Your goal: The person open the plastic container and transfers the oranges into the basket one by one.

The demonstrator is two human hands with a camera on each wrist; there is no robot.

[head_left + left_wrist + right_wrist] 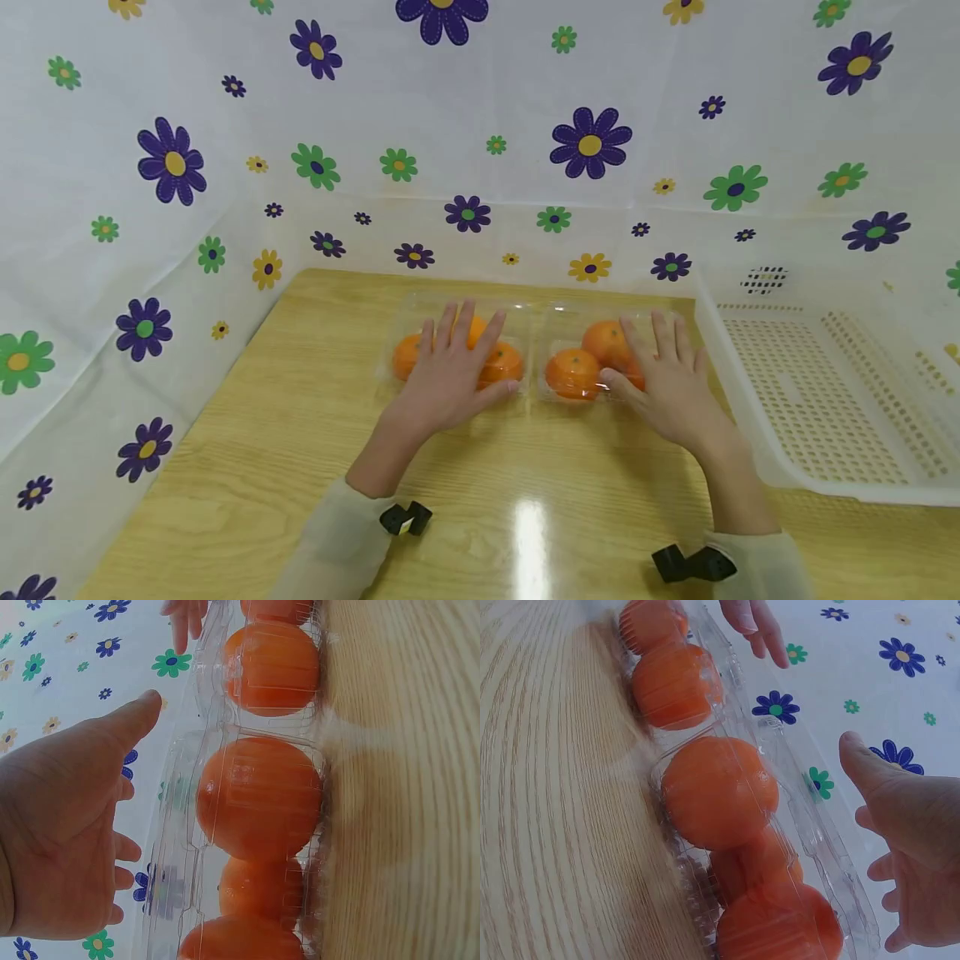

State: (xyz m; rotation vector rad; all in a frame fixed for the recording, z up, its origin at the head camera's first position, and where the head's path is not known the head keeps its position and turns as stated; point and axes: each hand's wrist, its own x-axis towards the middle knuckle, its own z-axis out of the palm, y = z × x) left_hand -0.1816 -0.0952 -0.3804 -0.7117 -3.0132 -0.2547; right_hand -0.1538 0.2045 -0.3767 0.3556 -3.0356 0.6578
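Note:
Two clear plastic clamshell boxes stand side by side on the table, each holding oranges. Over the left box (pixel 519 315), my left hand (pixel 450 367) spreads palm down with straight fingers, partly covering its oranges (pixel 501 363). Above the right side of the right box (pixel 561 321), my right hand (pixel 671 392) is likewise spread, hiding part of its oranges (pixel 573 372). In the left wrist view, a gap shows between the left hand (pixel 67 817) and the box. The right wrist view shows the right hand (pixel 922 847) apart from its box too. Neither hand holds anything.
A white perforated plastic basket (pixel 750 417) stands to the right, beside the right hand. A white cloth (pixel 525 179) with printed flowers rises behind and at the left of the wooden table (pixel 300 467). Black wrist cameras (pixel 405 518) sit at both sleeves.

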